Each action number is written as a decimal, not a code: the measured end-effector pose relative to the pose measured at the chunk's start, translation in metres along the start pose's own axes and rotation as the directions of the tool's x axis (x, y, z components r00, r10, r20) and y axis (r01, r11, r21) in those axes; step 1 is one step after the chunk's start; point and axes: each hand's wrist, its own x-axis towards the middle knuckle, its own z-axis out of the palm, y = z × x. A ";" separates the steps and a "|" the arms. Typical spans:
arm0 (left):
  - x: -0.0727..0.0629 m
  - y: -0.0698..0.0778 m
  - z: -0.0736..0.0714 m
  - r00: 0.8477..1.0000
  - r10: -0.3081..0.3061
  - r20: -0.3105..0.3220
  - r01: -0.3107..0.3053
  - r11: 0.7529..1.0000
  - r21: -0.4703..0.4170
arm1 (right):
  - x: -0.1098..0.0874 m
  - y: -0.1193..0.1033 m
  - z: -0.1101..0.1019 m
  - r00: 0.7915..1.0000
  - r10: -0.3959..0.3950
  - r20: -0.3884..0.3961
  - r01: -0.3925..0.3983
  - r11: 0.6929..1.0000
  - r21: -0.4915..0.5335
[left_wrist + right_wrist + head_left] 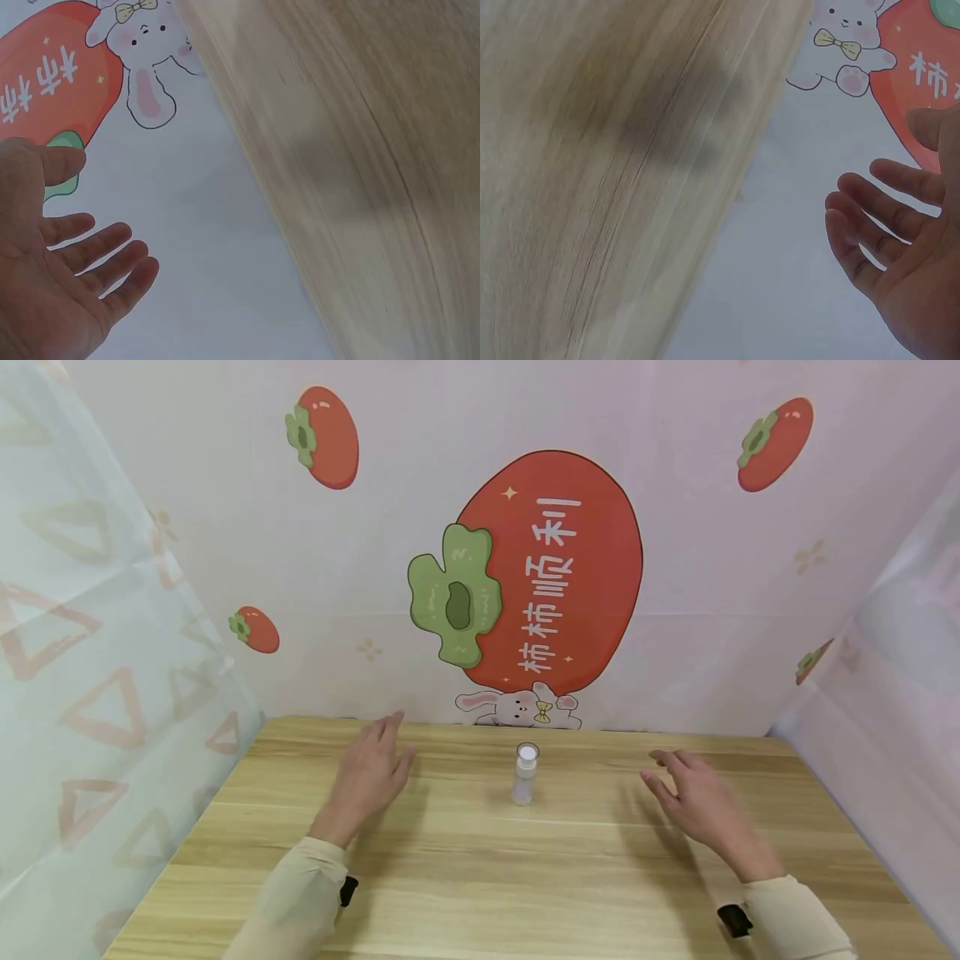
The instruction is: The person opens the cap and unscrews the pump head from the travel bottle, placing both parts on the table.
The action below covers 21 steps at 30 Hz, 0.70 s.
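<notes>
A small bottle [523, 783] with a white top and a clear cap stands upright near the back middle of the wooden table. Left of it, apart from it, is my left hand [369, 774], fingers extended and holding nothing. On the other side my right hand [699, 800] hovers over the table, its fingers loosely bent and free of any object. The left wrist view shows the left palm [37, 285] with the fingers spread. In the right wrist view the right hand [922, 255] has relaxed fingers. Neither wrist view shows the bottle.
The wooden table [480, 893] meets a printed backdrop [705, 610] with a large red persimmon [592, 552] and a white rabbit drawing. Patterned sheets enclose the left side [135, 652] and right side [907, 693]. Dark bands [735, 920] sit at the sleeves.
</notes>
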 end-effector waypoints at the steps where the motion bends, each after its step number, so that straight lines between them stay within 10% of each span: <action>1: 0.000 0.002 0.000 1.000 0.000 0.005 0.000 1.000 -0.006 | 0.000 -0.001 0.000 1.000 -0.005 -0.005 0.005 1.000 0.005; 21: 0.005 0.037 0.023 0.998 0.053 0.021 -0.049 0.989 -0.140 | 0.004 -0.031 0.007 0.999 -0.053 -0.011 0.054 0.996 0.075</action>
